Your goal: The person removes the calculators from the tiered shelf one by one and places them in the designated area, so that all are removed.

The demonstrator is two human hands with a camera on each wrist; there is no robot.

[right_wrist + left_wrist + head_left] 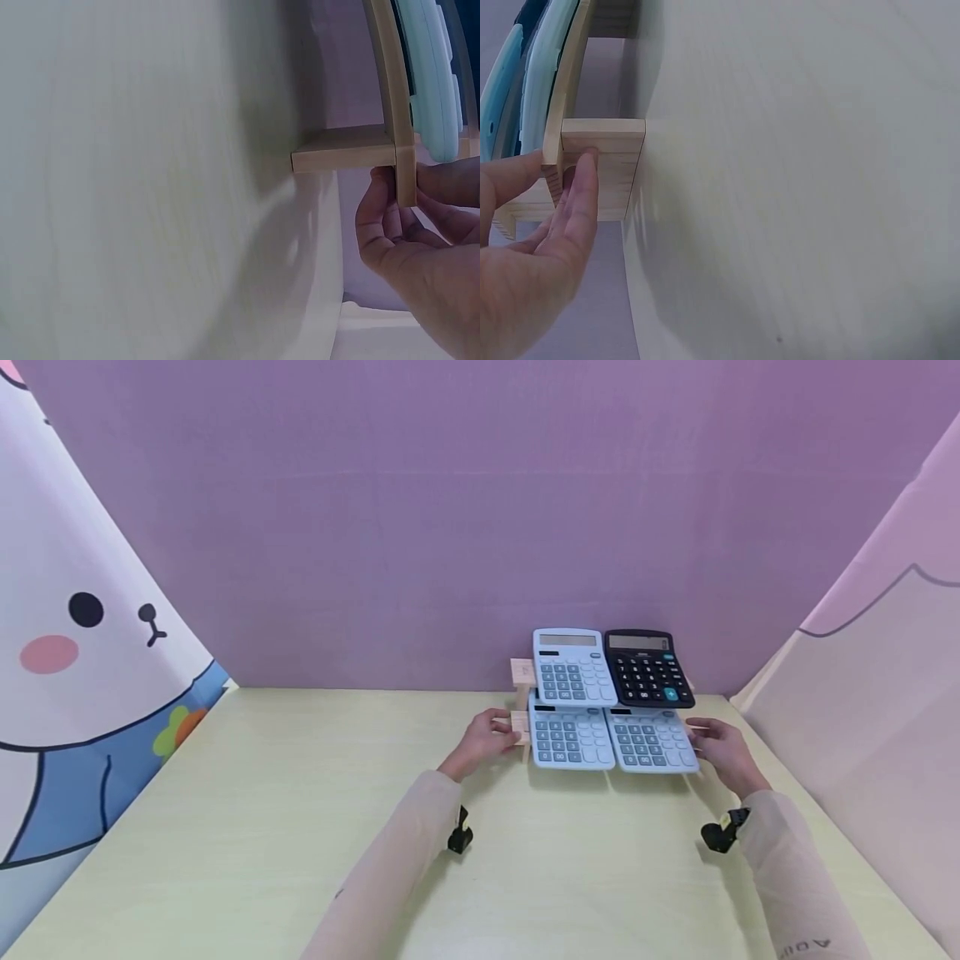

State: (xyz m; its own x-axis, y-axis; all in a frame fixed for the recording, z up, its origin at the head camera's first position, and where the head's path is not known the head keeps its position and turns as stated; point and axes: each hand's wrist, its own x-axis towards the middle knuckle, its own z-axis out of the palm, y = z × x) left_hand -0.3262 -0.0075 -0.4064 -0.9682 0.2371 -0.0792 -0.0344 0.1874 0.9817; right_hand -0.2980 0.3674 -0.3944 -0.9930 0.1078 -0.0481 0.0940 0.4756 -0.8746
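A two-tier wooden stand (522,672) sits at the back right of the table. On its upper tier lie a light-blue calculator (573,689) and a black calculator (648,681). Two more light-blue calculators, the left one (572,743) and the right one (651,747), rest on the lower tier, their tops partly covered by the upper pair. My left hand (483,743) pinches the left end of the lower shelf board (553,150), thumb above and fingers beneath. At the right end, my right hand (420,247) pinches the same board (405,176) between thumb and fingers.
The pale wooden table (300,818) ends at a purple backdrop (375,568) close behind the stand. A printed cartoon cloth (75,710) borders the left side, and a pale cloth (885,710) the right. Small black wrist cameras hang below both sleeves.
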